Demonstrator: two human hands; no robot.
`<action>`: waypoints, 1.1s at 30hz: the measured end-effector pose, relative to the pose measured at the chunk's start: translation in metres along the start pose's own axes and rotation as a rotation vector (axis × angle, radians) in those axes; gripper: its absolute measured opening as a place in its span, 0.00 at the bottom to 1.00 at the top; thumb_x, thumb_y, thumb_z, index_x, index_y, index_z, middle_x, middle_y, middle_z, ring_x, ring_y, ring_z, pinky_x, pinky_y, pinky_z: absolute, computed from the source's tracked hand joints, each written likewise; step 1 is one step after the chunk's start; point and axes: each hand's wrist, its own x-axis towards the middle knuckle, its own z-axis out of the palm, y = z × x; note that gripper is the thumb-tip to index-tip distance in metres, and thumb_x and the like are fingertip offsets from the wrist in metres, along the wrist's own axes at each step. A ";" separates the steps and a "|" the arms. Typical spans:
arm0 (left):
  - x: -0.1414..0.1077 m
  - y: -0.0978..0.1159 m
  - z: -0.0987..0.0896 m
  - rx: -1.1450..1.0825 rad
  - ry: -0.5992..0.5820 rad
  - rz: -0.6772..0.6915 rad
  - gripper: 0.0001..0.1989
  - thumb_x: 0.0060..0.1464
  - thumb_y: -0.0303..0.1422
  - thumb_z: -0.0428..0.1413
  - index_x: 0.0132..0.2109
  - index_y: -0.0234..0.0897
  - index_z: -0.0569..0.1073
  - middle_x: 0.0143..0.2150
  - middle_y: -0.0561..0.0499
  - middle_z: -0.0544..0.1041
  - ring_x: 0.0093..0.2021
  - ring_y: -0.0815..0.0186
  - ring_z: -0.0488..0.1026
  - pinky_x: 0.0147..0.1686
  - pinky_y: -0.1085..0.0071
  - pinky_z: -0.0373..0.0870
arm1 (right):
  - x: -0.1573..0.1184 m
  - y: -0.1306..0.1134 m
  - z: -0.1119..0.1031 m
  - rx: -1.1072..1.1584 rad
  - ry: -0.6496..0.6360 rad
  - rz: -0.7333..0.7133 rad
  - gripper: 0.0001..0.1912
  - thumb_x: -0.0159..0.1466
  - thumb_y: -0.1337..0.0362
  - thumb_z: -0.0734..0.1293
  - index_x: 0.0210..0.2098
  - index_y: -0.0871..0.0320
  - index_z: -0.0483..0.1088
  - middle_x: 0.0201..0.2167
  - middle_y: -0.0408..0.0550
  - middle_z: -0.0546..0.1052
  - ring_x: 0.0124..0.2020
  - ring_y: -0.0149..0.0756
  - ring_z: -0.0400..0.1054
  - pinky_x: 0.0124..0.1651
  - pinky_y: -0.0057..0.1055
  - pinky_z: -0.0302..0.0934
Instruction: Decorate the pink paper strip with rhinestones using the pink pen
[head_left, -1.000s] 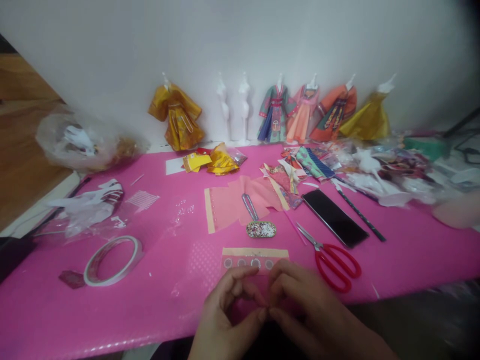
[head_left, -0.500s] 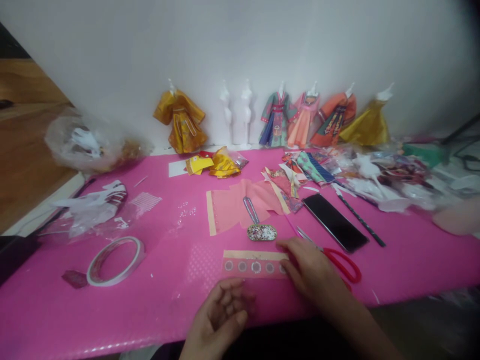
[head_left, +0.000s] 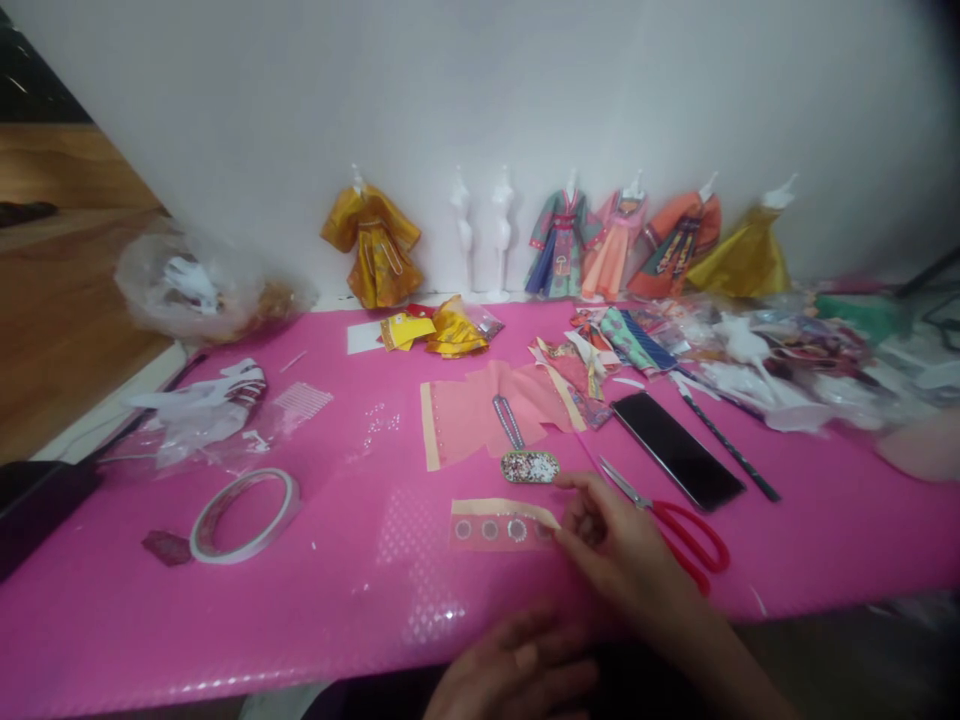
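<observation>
A pink strip with a cream edge and a row of round grey motifs (head_left: 490, 531) lies near the front of the pink table. My right hand (head_left: 615, 540) pinches its right end, which is slightly lifted. My left hand (head_left: 517, 665) is at the table's front edge, fingers spread and blurred, holding nothing. Just behind the strip sits an oval sequined hair clip (head_left: 530, 467), and a beaded clip (head_left: 509, 422) rests on pink fabric (head_left: 465, 415). Red-handled scissors (head_left: 686, 530) lie right of my right hand, partly behind it.
A black phone (head_left: 679, 450) lies at the right, beside a dark striped stick (head_left: 739, 455). A tape roll (head_left: 201, 530) is at the left on the pink table (head_left: 300, 620). Dressed doll forms (head_left: 373, 245) line the wall. Plastic bags (head_left: 795, 370) and fabric pieces are piled at the back right.
My left hand has moved down and right, away from the strip. The strip's right end is now raised in my right hand's fingers. The whole view has shifted slightly.
</observation>
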 end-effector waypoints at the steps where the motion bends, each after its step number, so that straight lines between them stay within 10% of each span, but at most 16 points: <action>1: 0.004 -0.001 0.007 -0.051 -0.016 -0.008 0.18 0.50 0.35 0.64 0.49 0.37 0.78 0.54 0.39 0.78 0.55 0.47 0.72 0.54 0.54 0.62 | -0.002 -0.008 -0.002 0.148 -0.020 0.058 0.13 0.66 0.62 0.64 0.49 0.57 0.63 0.24 0.38 0.69 0.24 0.31 0.68 0.26 0.26 0.64; 5: 0.017 0.004 0.038 -0.152 -0.007 0.226 0.11 0.56 0.32 0.59 0.46 0.36 0.78 0.53 0.41 0.77 0.58 0.53 0.70 0.58 0.61 0.59 | -0.014 -0.031 -0.007 0.550 -0.077 0.229 0.18 0.62 0.60 0.68 0.48 0.55 0.61 0.25 0.37 0.69 0.25 0.30 0.68 0.27 0.26 0.64; 11: 0.011 0.017 0.054 0.074 0.132 0.503 0.08 0.56 0.30 0.59 0.44 0.35 0.77 0.46 0.42 0.81 0.48 0.53 0.76 0.51 0.59 0.67 | -0.036 -0.023 -0.007 0.575 -0.067 0.260 0.18 0.61 0.59 0.71 0.46 0.53 0.61 0.26 0.38 0.71 0.27 0.32 0.71 0.31 0.28 0.68; 18: -0.001 0.025 0.049 0.366 0.215 0.453 0.10 0.52 0.29 0.63 0.43 0.39 0.78 0.41 0.46 0.83 0.42 0.57 0.78 0.46 0.62 0.70 | -0.033 -0.020 -0.022 0.247 0.033 0.059 0.04 0.63 0.62 0.65 0.37 0.53 0.70 0.34 0.45 0.76 0.34 0.37 0.72 0.35 0.30 0.68; 33: -0.003 0.033 0.065 0.631 0.167 0.359 0.12 0.49 0.42 0.64 0.29 0.37 0.75 0.23 0.54 0.71 0.28 0.66 0.67 0.30 0.71 0.62 | -0.027 -0.042 -0.006 0.283 -0.022 -0.016 0.07 0.58 0.71 0.65 0.24 0.57 0.68 0.24 0.41 0.69 0.25 0.30 0.65 0.28 0.26 0.57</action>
